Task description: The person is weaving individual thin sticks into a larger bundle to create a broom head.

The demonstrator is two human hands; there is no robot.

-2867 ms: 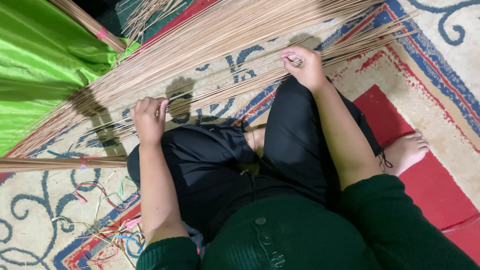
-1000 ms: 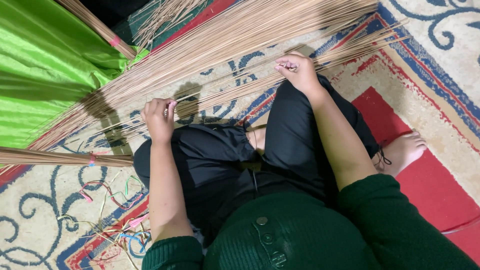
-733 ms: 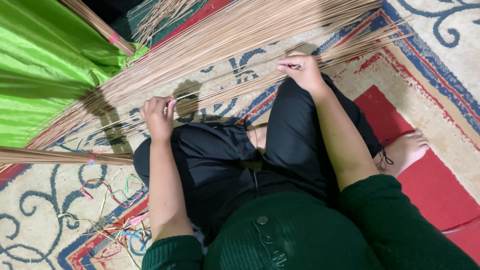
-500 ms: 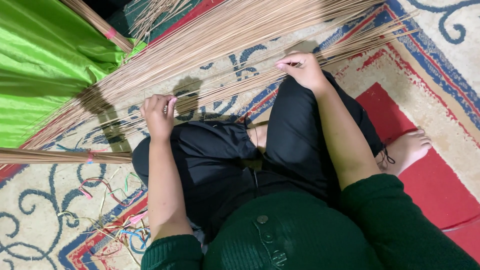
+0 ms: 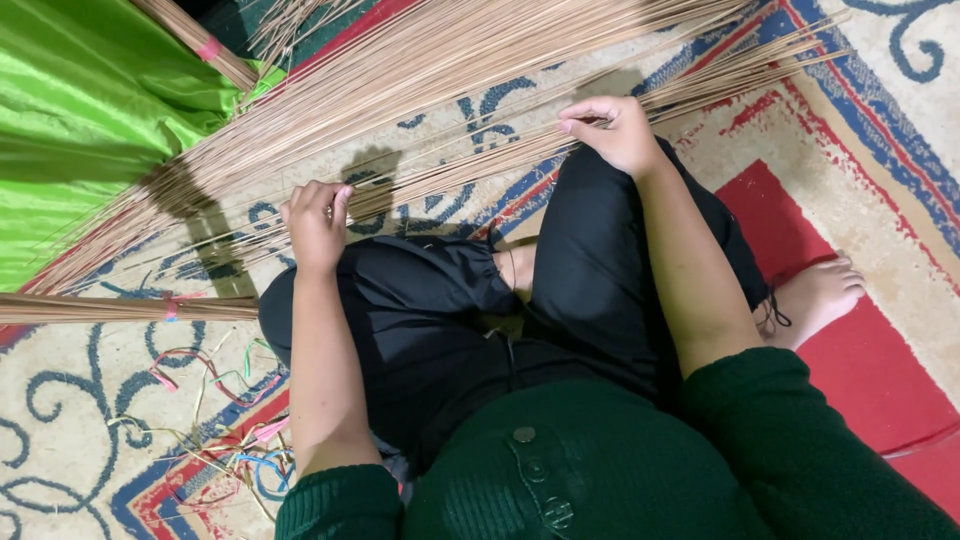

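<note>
Two hands on one thin sheaf of long tan broom sticks (image 5: 455,172), lying slantwise over the patterned red, blue and cream carpet (image 5: 860,170), long axis rising from lower left to upper right. Far left, a tied bundle of the same sticks with a pink band (image 5: 120,308), well apart. Left hand (image 5: 316,222) curled shut around the sheaf's lower end, just above the black-trousered knee. Right hand (image 5: 620,130) pinching a few sticks between thumb and fingertips further up the same line. Big loose fan of sticks (image 5: 430,70) just beyond, nearer the right hand.
</note>
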